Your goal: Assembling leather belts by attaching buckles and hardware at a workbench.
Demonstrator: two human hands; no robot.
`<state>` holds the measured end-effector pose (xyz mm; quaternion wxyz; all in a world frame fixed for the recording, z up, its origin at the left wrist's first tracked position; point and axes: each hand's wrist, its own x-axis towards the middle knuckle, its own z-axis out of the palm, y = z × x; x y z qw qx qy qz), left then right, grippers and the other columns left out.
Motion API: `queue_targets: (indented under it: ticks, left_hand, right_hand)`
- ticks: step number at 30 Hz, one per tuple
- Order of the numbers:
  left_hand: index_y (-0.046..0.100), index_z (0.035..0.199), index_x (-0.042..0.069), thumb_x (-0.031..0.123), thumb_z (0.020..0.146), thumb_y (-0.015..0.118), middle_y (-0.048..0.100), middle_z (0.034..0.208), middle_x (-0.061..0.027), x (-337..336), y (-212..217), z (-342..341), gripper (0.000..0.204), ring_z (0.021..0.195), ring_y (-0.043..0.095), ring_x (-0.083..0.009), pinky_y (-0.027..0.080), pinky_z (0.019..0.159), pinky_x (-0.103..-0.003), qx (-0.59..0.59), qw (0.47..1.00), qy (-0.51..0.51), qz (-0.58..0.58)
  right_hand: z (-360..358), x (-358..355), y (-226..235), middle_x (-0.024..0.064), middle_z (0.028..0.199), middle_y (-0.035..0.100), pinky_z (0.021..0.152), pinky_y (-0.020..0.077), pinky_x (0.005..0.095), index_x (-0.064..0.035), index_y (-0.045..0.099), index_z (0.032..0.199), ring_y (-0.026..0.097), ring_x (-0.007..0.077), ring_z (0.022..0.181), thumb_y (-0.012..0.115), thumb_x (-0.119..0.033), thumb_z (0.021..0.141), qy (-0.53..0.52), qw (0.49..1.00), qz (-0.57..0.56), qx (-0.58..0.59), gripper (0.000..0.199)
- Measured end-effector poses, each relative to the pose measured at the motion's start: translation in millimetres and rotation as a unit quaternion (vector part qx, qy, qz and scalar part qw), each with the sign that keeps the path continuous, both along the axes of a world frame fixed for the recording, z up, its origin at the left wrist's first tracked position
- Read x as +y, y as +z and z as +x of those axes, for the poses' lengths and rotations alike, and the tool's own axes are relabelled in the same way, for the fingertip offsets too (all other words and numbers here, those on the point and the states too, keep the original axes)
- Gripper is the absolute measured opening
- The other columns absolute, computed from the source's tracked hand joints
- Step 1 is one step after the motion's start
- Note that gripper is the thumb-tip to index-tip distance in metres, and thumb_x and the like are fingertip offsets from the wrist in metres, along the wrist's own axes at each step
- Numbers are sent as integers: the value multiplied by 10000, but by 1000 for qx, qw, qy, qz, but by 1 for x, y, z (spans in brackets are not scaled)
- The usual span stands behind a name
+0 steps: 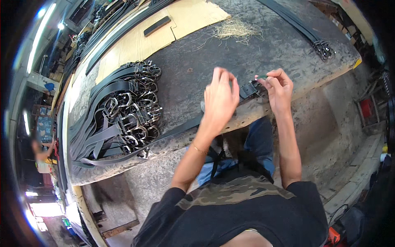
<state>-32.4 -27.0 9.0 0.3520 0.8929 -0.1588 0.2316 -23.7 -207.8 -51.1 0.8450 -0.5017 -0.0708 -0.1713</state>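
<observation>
On the table's near edge lies a dark belt (185, 126). It runs from the left pile under my left hand (221, 99) to its buckle end (248, 89) between my hands. My left hand is raised over the belt with its fingers curled inward and a little blurred; whatever they hold is hidden. Just right of the buckle end, my right hand (279, 88) pinches a small, thin green thing (261, 77) between thumb and forefinger. Its exact kind is too small to make out.
A large pile of belts with metal buckles (133, 113) covers the table (185, 70) at left. Farther back are flat cardboard (193, 18), a dark block (157, 26) and loose thread scraps (237, 31). More buckled belts (304, 33) lie far right. A person (40, 154) is at far left.
</observation>
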Motion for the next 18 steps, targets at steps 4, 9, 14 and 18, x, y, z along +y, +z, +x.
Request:
queue_targets:
  ticks: [4,9,14,18]
  left_hand:
    - [628,985,13,115,910,604,637,1015,-178,-14,35,77,129,881,650,-398,528,781,-479,-76,991,-3,108]
    - [670,1160,69,69,863,607,684,1027,-180,5,38,181,304,939,673,-364,533,820,-453,-150,976,-24,152]
    - [769,962,80,100,849,639,735,861,-155,29,43,148,173,841,707,-336,555,819,-437,-84,978,-23,191]
    - [745,1062,99,112,847,658,735,963,-163,40,44,107,232,922,705,-326,556,878,-411,0,967,-87,240]
  right_hand:
    - [-2,-3,12,-7,720,519,985,532,521,-19,602,883,515,71,657,545,50,901,10,991,131,11,91]
    - [0,3,16,12,696,515,997,521,550,-15,604,903,523,88,651,559,6,921,-22,980,192,42,53]
    - [2,-3,14,10,699,513,1004,513,560,-19,593,905,527,96,662,560,9,909,-32,980,191,50,43]
    - [5,-3,20,11,705,511,1009,507,565,-16,581,923,511,89,653,561,7,908,-44,980,183,61,34]
